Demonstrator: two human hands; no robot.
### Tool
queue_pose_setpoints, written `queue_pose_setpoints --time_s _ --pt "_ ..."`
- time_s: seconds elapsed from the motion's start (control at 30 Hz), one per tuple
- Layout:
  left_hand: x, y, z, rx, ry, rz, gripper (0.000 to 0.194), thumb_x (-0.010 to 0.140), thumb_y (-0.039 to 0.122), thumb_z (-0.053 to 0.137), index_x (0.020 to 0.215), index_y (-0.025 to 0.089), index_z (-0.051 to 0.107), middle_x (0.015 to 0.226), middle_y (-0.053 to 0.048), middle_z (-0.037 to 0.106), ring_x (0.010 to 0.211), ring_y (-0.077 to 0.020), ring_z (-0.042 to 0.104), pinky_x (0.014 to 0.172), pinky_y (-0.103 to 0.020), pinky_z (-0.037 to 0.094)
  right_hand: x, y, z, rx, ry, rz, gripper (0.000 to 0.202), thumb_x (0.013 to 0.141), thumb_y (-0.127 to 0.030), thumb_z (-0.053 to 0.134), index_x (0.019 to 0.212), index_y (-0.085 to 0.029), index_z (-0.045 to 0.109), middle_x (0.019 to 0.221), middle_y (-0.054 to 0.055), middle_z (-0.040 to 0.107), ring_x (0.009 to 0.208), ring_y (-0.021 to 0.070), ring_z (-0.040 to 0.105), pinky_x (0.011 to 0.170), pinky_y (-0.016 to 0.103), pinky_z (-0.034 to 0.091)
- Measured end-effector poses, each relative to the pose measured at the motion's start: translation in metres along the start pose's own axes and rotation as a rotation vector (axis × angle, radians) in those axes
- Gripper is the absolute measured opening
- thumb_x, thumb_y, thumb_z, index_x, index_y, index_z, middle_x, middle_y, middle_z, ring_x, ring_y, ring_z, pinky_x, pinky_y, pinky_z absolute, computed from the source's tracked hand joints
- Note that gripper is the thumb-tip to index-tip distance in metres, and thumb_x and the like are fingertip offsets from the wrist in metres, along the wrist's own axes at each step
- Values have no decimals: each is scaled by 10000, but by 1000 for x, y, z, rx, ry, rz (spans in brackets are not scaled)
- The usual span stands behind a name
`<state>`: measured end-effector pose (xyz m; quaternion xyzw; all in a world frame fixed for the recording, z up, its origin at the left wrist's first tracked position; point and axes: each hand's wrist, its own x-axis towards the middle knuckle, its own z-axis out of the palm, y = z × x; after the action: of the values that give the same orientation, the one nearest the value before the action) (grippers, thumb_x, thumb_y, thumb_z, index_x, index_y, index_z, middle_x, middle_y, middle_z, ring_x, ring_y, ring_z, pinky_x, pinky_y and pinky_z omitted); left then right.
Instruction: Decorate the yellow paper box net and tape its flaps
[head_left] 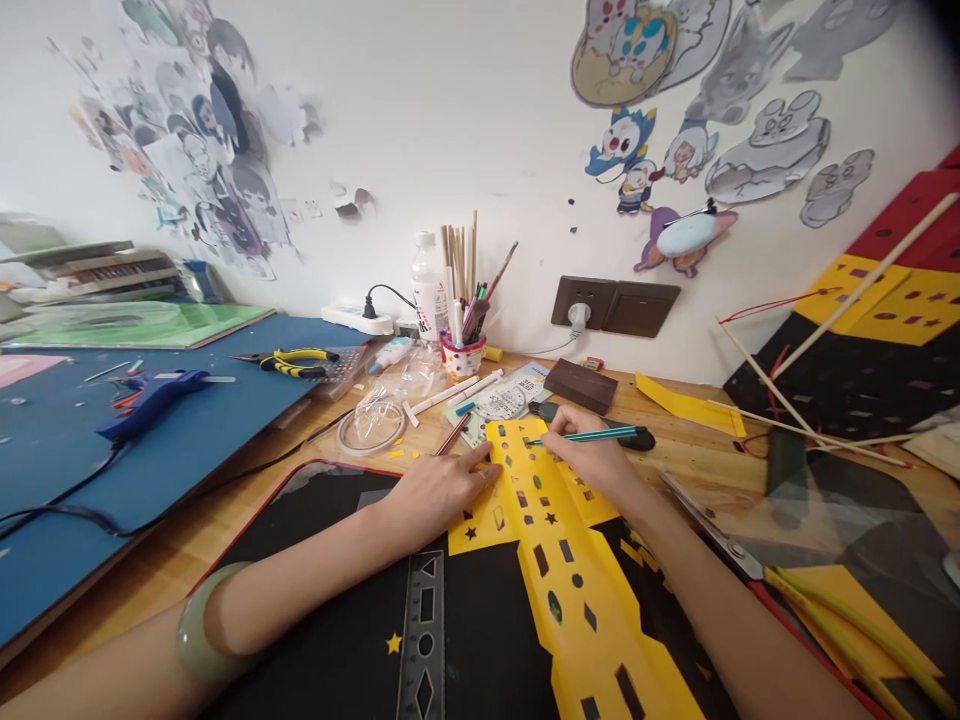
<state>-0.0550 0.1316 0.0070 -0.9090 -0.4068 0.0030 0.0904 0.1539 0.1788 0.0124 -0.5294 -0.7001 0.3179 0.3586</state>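
Note:
A long yellow card strip (600, 655) with cut-out shapes such as stars, diamonds, ovals and rectangles lies on a black mat (330, 640). My left hand (442, 490) rests on the card's left side near its far end, fingers stretched out. My right hand (592, 455) pinches a slim teal pen (606, 434) with a black end, its tip at the card among the far cut-outs. Left of the card lies a grey shape-stencil ruler (424, 625). A small yellow star (394, 643) sits beside the ruler.
Large scissors (739, 552) with yellow handles lie at right. Left, a blue board (247, 420) carries a glue gun (154, 405) and pliers (292, 362). Behind stand a pen pot (463, 356), bottle (426, 300) and tape roll (367, 445). A decorated black, yellow and red box (862, 345) stands far right.

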Motion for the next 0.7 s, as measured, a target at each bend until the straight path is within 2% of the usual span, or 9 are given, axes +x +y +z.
queue_pose_setpoints --time_s 0.13,0.3,0.5,0.7 --pt "-1 0 3 -1 -2 8 404 829 111 419 1220 205 461 1275 -117 459 789 -213 636 581 -278 520 0 0 0 3 -2 8 108 651 -203 483 571 -209 411 525 -44 488 521 132 480 490 249 327" --pt "-1 -1 5 3 -3 -3 430 811 66 423 1213 212 472 1298 -115 437 829 -212 630 556 -242 508 1 1 -1 -15 16 24 121 645 -200 487 562 -209 399 521 -41 478 523 138 474 484 251 314" --pt "-1 -1 3 -9 -4 10 429 817 80 417 1226 202 452 1299 -125 429 835 -217 625 593 -283 521 0 -1 -1 -23 13 32 115 644 -202 483 566 -210 399 525 -41 483 521 137 471 481 249 307" --pt "-1 -1 4 -11 -1 7 402 830 95 419 1214 201 465 1273 -129 451 829 -213 623 579 -256 508 0 -1 -1 -26 16 25 89 643 -208 482 584 -209 415 531 -38 491 525 139 473 483 250 306"
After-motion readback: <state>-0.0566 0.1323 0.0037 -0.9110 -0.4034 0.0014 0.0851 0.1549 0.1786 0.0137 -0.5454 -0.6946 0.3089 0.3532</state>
